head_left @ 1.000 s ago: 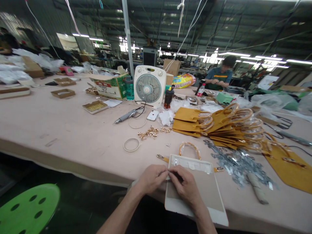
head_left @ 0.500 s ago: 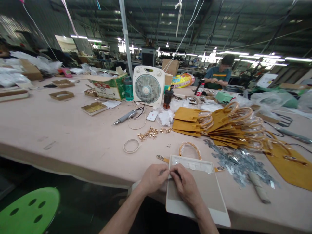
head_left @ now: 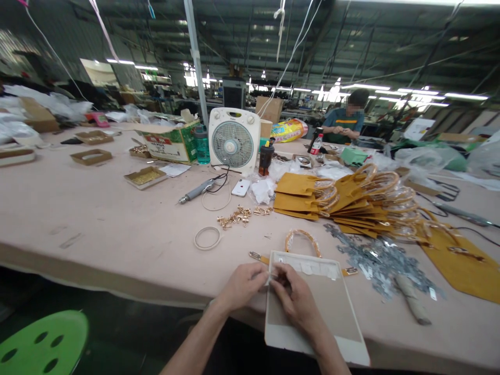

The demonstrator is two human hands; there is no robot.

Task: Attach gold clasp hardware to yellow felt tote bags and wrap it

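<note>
My left hand (head_left: pixel 242 285) and my right hand (head_left: pixel 296 297) meet at the left edge of a flat white-framed board (head_left: pixel 324 307) at the table's near edge. Both pinch a small pale piece between the fingertips; I cannot make out what it is. A strip of pale tape pieces (head_left: pixel 312 267) runs along the board's top. Behind the board lies an orange ring handle (head_left: pixel 302 238) with a strap and metal clasps (head_left: pixel 255 255) at its sides.
Grey metal plates (head_left: pixel 375 260) and a paper roll (head_left: pixel 408 306) lie to the right. Stacked mustard bags (head_left: pixel 351 200), gold fittings (head_left: pixel 238 215), a tape ring (head_left: pixel 207 238), an electric screwdriver (head_left: pixel 195 191), phone (head_left: pixel 240 187) and fan (head_left: pixel 233 140) sit beyond. A person (head_left: pixel 346 122) sits opposite. A green stool (head_left: pixel 41 346) stands lower left.
The head view has drifted slightly, so everything sits a little lower and to the left. Both hands stay pinched together at the board's left edge, the fingertips shifting only slightly.
</note>
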